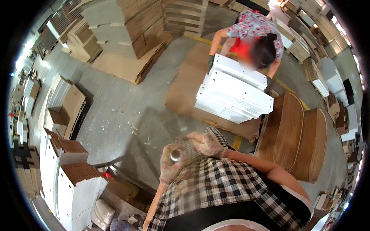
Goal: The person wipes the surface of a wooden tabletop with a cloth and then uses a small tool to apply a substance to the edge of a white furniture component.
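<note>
Gripping a small metal can close to the chest, the gloved left hand wraps its body; the gloved right hand rests just beside it, grip unclear.

Both gloved hands are up close to the chest here: the left hand is wrapped around a small metal can, and the right hand sits just beside it, fingers curled. Across the concrete floor, a co-worker bends over a stack of white flat cartons resting on brown cardboard sheets.
</note>
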A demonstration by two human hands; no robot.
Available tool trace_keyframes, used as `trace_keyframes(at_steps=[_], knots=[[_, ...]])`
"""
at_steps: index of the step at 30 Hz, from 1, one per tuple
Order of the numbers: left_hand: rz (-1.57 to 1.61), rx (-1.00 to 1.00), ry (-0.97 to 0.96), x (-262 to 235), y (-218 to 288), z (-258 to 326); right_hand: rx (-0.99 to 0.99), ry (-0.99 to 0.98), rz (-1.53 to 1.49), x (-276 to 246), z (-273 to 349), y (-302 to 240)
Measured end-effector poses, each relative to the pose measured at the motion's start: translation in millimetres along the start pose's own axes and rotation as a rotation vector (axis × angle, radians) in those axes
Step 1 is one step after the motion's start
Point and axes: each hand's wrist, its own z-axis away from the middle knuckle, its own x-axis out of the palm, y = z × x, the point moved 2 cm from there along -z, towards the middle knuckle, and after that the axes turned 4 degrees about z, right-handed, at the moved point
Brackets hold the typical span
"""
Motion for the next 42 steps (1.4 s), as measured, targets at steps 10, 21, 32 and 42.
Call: trace_keyframes(at_steps=[10,21,32,42], knots=[[0.004,-0.037,0.055,7,-11,7,0.042,-0.152,-0.101,-8,0,1],[-0.031,-0.051,0.050,86,-7,1,0.024,-0.107,-0.105,-73,32,30],[-0.021,-0.210,0.073,208,-29,30,0.149,-0.120,-0.410,-145,96,104],[-0.015,-0.261,0.442,251,-28,122,0.152,-0.538,-0.577,-116,133,112]])
